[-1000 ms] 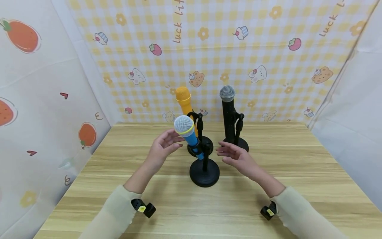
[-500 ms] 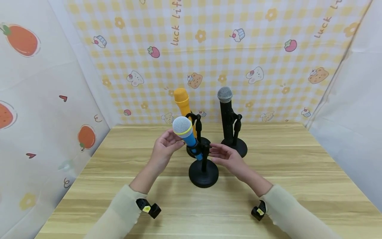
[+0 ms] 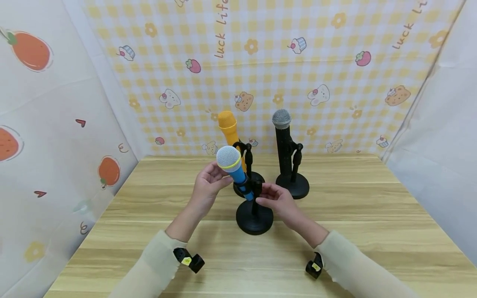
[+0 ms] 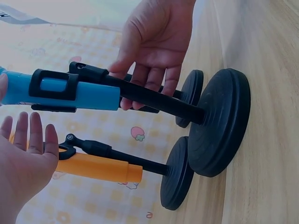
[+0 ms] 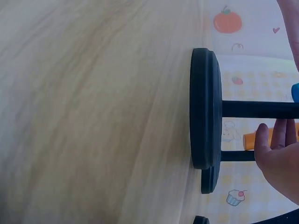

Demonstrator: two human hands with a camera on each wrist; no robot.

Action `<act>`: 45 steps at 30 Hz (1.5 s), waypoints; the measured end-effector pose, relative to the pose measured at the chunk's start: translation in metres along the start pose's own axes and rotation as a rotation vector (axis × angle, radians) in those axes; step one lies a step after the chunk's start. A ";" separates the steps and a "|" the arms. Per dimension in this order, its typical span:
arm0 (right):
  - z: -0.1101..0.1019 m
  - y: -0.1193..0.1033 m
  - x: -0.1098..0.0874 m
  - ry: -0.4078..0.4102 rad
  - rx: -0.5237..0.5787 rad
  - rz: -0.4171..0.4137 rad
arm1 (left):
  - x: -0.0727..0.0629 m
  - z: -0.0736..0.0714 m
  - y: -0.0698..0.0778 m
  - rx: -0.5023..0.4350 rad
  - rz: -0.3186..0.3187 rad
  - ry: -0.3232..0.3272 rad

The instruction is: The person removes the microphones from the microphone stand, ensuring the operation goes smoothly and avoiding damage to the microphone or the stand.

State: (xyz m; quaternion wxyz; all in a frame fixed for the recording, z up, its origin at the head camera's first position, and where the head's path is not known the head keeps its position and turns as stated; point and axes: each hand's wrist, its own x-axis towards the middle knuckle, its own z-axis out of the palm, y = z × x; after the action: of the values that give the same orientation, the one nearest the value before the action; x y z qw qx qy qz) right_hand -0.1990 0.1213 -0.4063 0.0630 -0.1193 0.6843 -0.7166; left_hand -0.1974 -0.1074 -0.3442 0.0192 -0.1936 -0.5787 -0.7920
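Observation:
A blue microphone [image 3: 237, 174] with a silver mesh head and yellow ring leans in the clip of a black microphone stand [image 3: 254, 223] with a round base. My left hand [image 3: 208, 184] is at its left side, the thumb right at the blue body; in the left wrist view the other fingers [image 4: 35, 133] extend fairly straight below it. From the right, my right hand [image 3: 279, 203] holds the stand's upright just under the clip, thumb in front and fingers bent behind the pole [image 4: 159, 100]. The right wrist view shows those fingertips [image 5: 279, 133] at the pole.
Close behind stands a yellow-orange microphone [image 3: 230, 131] on its own black stand. To its right, a black microphone [image 3: 284, 153] with a grey mesh head sits on another stand [image 3: 298, 188]. All rest on a wooden table [image 3: 149, 231] before a checkered cloth backdrop [image 3: 261, 74].
My right hand has moved left from beside the black microphone's base to the front stand and taken hold of its upright. The left hand has come slightly nearer the blue microphone.

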 end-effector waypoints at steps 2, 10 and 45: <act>0.001 0.001 0.000 0.015 0.011 0.006 | 0.000 0.001 0.000 -0.006 -0.004 0.007; 0.003 0.001 0.001 0.042 0.057 0.043 | 0.001 0.004 0.002 -0.031 -0.018 0.025; 0.004 0.006 0.003 0.032 0.038 0.051 | 0.004 0.011 -0.004 -0.044 0.016 0.016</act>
State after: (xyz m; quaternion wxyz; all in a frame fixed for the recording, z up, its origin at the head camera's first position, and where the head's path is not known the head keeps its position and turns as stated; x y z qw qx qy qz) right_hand -0.2010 0.1170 -0.4118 0.0724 -0.0890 0.6745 -0.7293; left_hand -0.1989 -0.0951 -0.3435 0.0258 -0.1923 -0.5594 -0.8059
